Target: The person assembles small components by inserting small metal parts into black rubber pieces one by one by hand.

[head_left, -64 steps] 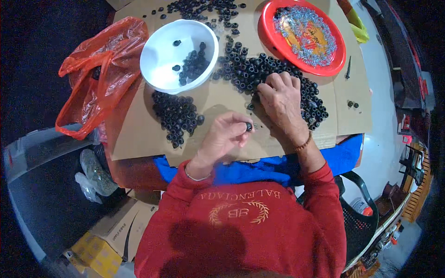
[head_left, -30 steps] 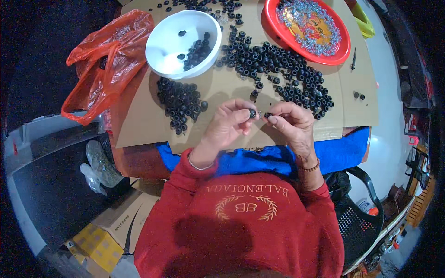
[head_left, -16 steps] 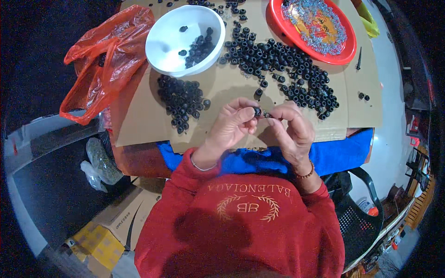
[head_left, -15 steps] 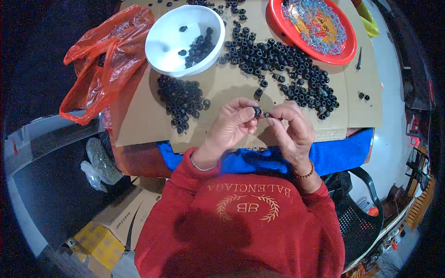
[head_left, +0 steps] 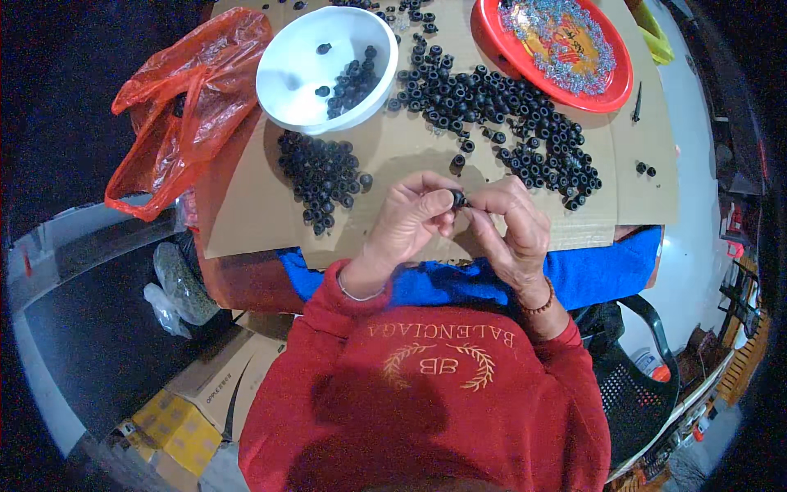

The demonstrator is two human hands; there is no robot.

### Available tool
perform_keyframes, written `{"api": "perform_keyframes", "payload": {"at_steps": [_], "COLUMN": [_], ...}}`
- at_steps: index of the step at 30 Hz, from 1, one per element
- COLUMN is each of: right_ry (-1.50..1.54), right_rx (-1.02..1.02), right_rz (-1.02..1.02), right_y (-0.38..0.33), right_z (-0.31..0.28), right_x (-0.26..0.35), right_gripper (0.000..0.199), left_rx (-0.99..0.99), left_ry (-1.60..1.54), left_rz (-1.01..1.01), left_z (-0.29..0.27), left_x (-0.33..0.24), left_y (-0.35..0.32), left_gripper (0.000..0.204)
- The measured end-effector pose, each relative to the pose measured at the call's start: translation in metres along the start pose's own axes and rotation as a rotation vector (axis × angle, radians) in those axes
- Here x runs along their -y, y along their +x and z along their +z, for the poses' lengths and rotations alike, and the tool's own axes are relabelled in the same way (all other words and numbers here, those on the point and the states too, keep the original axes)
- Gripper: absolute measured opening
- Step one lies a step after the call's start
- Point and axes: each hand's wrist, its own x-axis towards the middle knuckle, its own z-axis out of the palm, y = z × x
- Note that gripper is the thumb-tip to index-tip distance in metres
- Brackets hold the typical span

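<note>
"What changes on your feed?"

"From my remote post, I see the gap between two parts close: a small dark piece (head_left: 468,203) in the right hand (head_left: 515,228) now appears to meet a round black cap (head_left: 457,198) in the left hand (head_left: 412,220), above the near cardboard (head_left: 385,239)."

"And the fingers?"

"Left thumb and forefinger pinch the cap; right thumb and forefinger pinch the smaller piece, mostly hidden. I judge the work is now at the fitting stage; whether they are seated, I cannot tell."

"Beyond?"

"A white bowl (head_left: 283,86) far left, a red tray (head_left: 620,97) far right."
</note>
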Motion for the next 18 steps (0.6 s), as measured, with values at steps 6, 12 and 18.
{"api": "perform_keyframes", "payload": {"at_steps": [6, 12, 18], "right_ry": [0.045, 0.161, 0.356], "right_rx": [0.152, 0.317, 0.568], "right_rz": [0.115, 0.182, 0.265], "right_y": [0.000, 0.008, 0.027], "right_z": [-0.010, -0.025, -0.032], "right_x": [-0.003, -0.011, -0.011], "right_gripper": [0.012, 0.012, 0.021], "left_rx": [0.014, 0.114, 0.133], "left_ry": [0.135, 0.119, 0.145], "left_rz": [0.007, -0.007, -0.037], "left_z": [-0.003, -0.003, -0.001], "left_x": [-0.005, -0.004, -0.004], "left_y": [-0.001, 0.003, 0.003], "left_gripper": [0.016, 0.019, 0.045]}}
